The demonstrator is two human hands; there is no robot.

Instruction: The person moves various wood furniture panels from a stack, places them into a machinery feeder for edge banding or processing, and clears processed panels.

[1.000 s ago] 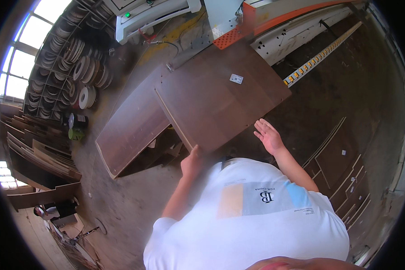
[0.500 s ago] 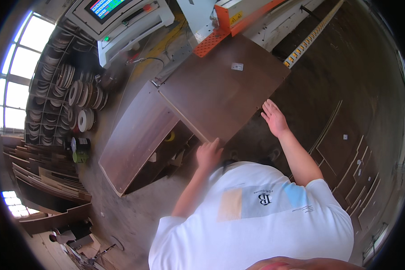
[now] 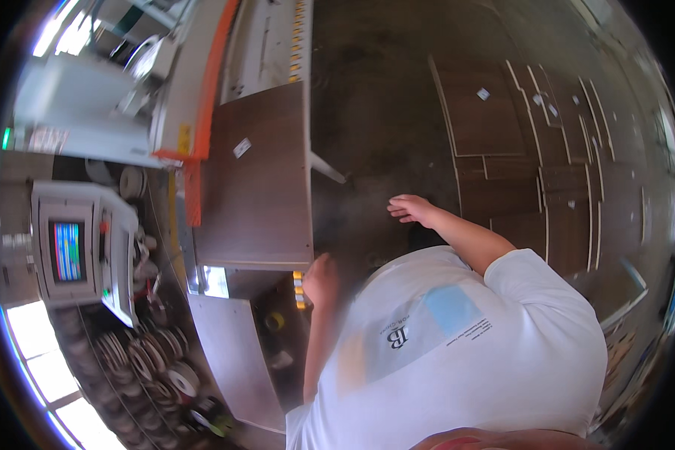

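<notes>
While L hand (image 3: 321, 279) at panel (image 3: 259, 180): machine (image 3: 165, 90) adj.

Control screen (image 3: 66, 250), tape rolls (image 3: 154, 367)

Panel label: I see a small white rectangular sticker (image 3: 241, 147) on the brown panel, up and left of my left hand (image 3: 322, 279).
Floor labels: small white tags (image 3: 483, 94) lie on the cut brown boards, up and right of my right hand (image 3: 411, 209); a few more sit further right (image 3: 537, 99).
Screen: a lit monitor (image 3: 67, 250) with blue, green and red stripes, in a pale grey housing, far left of my left hand.
Yellow plate: a small yellow label (image 3: 183, 139) on the machine's orange edge, up and left of my left hand.
</notes>
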